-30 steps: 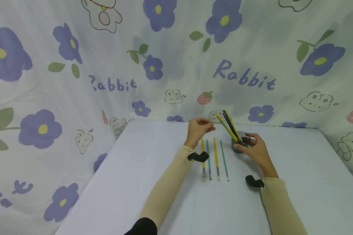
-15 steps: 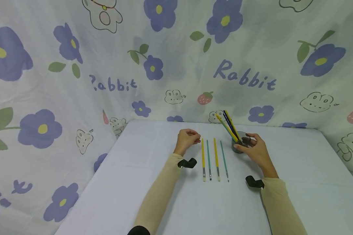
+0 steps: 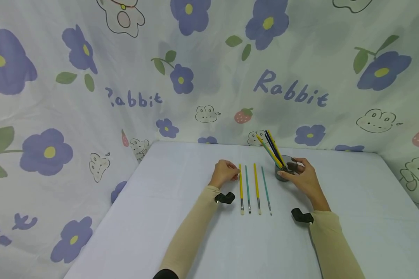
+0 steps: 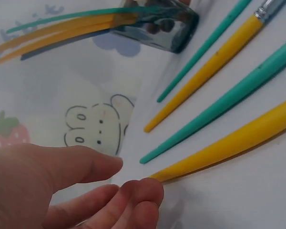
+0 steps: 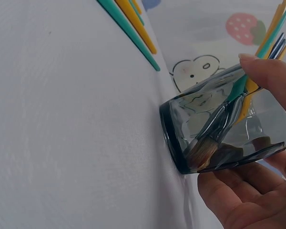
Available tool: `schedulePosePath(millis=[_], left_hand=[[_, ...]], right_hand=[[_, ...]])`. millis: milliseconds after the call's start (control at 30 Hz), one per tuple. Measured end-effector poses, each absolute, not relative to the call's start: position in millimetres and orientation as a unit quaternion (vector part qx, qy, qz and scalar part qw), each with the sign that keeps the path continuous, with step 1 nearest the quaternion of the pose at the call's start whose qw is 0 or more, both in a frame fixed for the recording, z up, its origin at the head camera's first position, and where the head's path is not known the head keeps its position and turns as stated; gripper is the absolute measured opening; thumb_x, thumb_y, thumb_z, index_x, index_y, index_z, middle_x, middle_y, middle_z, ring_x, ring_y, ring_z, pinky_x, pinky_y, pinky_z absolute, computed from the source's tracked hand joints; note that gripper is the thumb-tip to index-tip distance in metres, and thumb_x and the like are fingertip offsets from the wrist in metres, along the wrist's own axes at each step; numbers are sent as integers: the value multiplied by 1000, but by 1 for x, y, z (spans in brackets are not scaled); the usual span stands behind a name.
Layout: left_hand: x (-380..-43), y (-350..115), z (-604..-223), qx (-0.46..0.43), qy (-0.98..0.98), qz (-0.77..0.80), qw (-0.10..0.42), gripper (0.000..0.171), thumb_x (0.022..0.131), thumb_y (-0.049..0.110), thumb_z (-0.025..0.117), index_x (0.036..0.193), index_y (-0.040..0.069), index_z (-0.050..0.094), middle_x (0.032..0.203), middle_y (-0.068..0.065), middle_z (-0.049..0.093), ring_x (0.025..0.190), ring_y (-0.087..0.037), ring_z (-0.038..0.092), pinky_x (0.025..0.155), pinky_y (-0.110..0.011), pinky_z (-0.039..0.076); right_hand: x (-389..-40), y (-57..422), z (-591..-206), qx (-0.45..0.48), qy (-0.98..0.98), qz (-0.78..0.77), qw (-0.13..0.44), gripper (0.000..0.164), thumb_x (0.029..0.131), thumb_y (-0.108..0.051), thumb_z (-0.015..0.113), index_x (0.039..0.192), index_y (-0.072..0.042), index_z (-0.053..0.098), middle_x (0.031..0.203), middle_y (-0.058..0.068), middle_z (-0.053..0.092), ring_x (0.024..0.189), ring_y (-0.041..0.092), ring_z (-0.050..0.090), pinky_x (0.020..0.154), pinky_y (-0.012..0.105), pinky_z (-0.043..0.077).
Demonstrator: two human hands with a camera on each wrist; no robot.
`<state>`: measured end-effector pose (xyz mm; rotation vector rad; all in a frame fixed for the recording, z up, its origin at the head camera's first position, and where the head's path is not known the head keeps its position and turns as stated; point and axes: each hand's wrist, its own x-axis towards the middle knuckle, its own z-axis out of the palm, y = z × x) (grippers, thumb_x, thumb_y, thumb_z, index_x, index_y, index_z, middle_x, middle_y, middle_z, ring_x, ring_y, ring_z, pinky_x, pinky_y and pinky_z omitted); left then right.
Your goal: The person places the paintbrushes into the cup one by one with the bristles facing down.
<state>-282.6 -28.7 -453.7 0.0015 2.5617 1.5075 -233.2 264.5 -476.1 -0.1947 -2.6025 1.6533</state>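
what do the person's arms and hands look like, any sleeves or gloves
The left sleeve and right sleeve are plain beige, reaching the wrists, each with a small black angular piece near its cuff. A black patch shows farther up the left arm. The left hand and right hand wear no gloves.
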Motion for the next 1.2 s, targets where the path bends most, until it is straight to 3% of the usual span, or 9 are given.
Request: schedulePosePath(millis=[233,400,767,967,1200], left_hand=[[-278,-24,-456,24,900,425,93,15,90,17,77,89,3,72,61,-4,71,54,-10,63,54,-20,50],[-273,-20,-458,35,921,375,96,21,87,22,83,84,6,70,62,-2,67,56,-10,58,52,-19,45],[-266,-19,-449,48,949,294,106,19,89,15,78,84,3,64,74,-4,62,60,-13,56,51,-20,44],[-265,-17,-442,40,963,239,117,22,87,20,79,87,6,62,77,-5,63,61,-16,61,53,-23,48],[-269,-26,-447,52,955,251,147,22,87,23,78,80,6,65,67,-3,64,56,-14,57,51,-24,45]], right_hand=[[-233,264,-476,-64,-842,536,24,99,84,-46,85,157,-6,33,146,26,58,138,42,56,113,57,47],[-233,265,-476,-67,-843,533,26,99,83,-47,85,157,-7,33,146,26,59,139,42,55,113,58,46],[-233,265,-476,-57,-841,537,31,97,84,-46,85,156,-6,33,145,26,59,138,42,56,112,55,48],[-232,263,-473,-58,-839,541,24,97,85,-44,85,157,-6,32,147,26,58,141,42,54,115,57,46],[-232,262,-473,-68,-841,537,18,100,84,-46,85,157,-6,31,149,26,56,144,43,50,116,60,45]])
